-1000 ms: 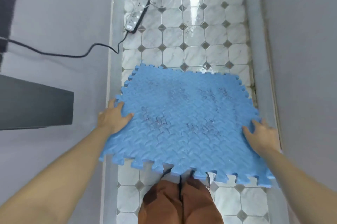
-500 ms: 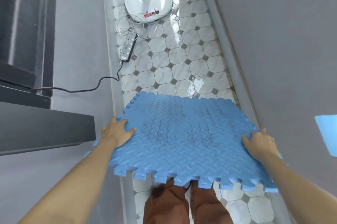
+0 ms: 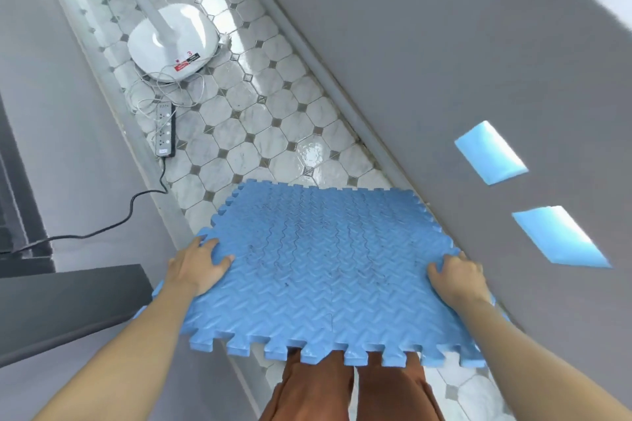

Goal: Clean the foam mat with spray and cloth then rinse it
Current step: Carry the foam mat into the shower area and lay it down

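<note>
A blue foam mat (image 3: 325, 270) with toothed interlocking edges is held flat in the air above the tiled floor, in front of my legs. Dark smudges mark its ribbed top. My left hand (image 3: 196, 266) grips its left edge, fingers curled over the top. My right hand (image 3: 458, 275) grips the right edge the same way. No spray bottle or cloth is in view.
A narrow strip of wet white tiled floor (image 3: 260, 133) runs between grey walls. A white fan base (image 3: 172, 42) and a power strip (image 3: 165, 129) with a black cable (image 3: 102, 229) lie ahead on the left. Two blue openings (image 3: 490, 152) show in the right wall.
The mat has been lifted off the floor and carried higher and nearer to me. My view has swung right, so the fan base and the wall openings now show.
</note>
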Demonstrator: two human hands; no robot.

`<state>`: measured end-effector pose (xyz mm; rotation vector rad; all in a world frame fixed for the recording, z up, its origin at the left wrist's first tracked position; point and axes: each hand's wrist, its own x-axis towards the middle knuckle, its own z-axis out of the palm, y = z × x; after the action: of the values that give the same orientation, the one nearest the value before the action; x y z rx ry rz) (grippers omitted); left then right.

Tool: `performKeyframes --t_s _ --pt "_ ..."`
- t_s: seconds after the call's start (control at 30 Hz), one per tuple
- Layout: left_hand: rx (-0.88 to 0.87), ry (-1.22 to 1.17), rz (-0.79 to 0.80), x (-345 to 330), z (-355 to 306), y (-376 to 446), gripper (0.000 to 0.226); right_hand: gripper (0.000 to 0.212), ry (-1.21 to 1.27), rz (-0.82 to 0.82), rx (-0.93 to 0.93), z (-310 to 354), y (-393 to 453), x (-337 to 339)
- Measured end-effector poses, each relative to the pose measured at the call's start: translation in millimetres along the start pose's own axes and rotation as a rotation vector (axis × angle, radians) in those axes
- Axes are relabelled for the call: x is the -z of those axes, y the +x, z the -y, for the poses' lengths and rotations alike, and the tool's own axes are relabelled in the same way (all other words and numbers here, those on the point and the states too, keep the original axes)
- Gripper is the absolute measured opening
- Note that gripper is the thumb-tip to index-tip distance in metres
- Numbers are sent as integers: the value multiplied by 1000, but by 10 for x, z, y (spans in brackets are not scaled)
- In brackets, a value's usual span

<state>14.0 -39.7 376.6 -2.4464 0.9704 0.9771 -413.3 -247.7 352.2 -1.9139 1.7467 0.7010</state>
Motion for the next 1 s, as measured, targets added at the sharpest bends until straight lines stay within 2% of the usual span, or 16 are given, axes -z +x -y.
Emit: performKeyframes --t_s 0.27,0.43,0.5,0.57,0.67,0.83,1.0 --pt "-234 179 -52 97 -520 -522 68 34 178 0 -310 -818 -1438 -257" --pt "-426 340 -54 104 -1085 -860 65 36 339 65 -527 -1346 -2329 -596" --pt "-484 379 -40 74 -1329 -975 65 38 388 29 -562 -1514 -2621 -677" --pt "-571 442 -25 -11 -1648 -1129 66 27 431 61 -604 -1695 -2976 -695" --pt "-660 534 -17 -197 -2049 -1396 67 20 560 -13 -743 -1988 -3399 -969" --pt "-860 663 -53 -631 -2674 -2013 69 26 701 -37 -995 -2393 -4179 -1748" --pt "-1065 758 -58 -1141 -3374 -2681 69 34 787 -124 -1193 -2620 -4958 -2153"
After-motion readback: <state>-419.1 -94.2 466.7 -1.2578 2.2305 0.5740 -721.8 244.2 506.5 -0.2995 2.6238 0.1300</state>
